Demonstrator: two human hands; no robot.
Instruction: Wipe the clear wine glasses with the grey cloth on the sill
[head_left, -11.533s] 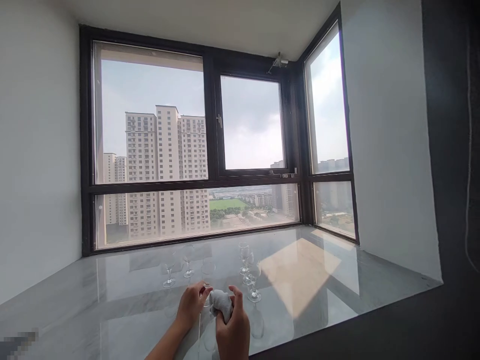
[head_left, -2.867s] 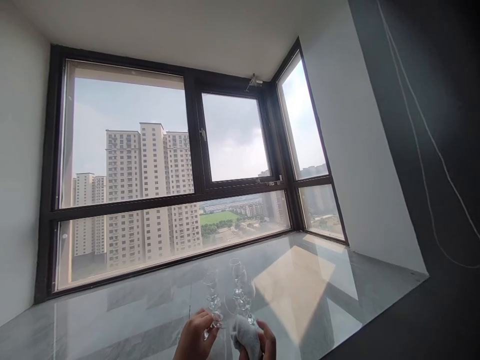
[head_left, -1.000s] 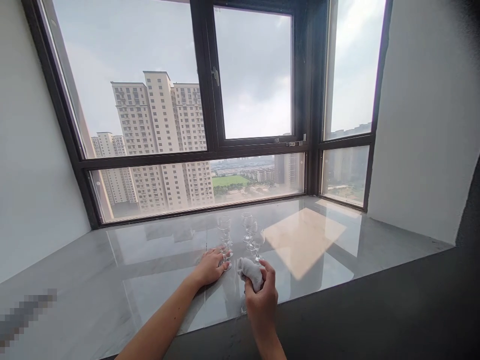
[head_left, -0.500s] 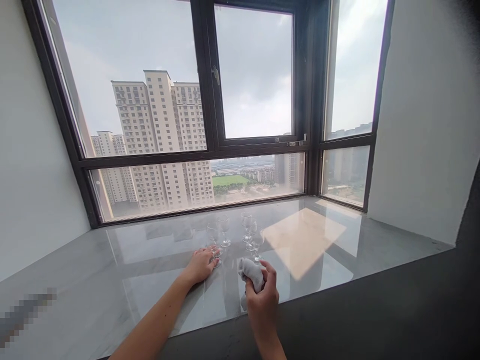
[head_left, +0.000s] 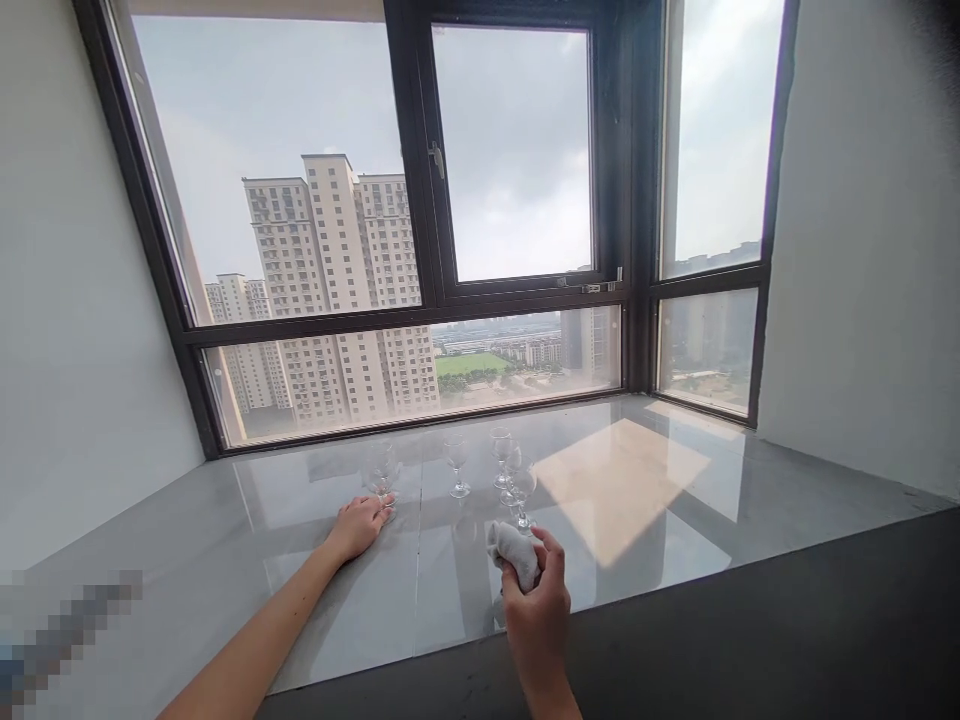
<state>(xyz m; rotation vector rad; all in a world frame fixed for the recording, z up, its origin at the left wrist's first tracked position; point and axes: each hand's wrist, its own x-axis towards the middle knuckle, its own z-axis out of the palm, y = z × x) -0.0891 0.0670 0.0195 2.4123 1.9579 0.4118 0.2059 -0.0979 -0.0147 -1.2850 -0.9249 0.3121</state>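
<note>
On the left of the glossy grey sill, my left hand (head_left: 361, 525) has its fingers round the base of a clear stemmed glass (head_left: 382, 468), which stands upright. My right hand (head_left: 541, 590) grips a bunched grey-white cloth (head_left: 513, 552) above the sill's front edge. Just behind the cloth stands a stemmed glass (head_left: 524, 490), with more glasses close behind it, one of them at the back (head_left: 501, 455). Between the two hands, farther back, another glass (head_left: 456, 465) stands by itself.
The grey sill (head_left: 360, 640) ends at a front edge above a dark face. Behind it are dark-framed windows (head_left: 525, 300) with a handle and latch. White walls (head_left: 862, 250) close both sides. A pixelated patch covers the lower left corner.
My left hand has moved left along the sill with its glass, away from the other glasses. My right hand still holds the cloth; the view has shifted slightly.
</note>
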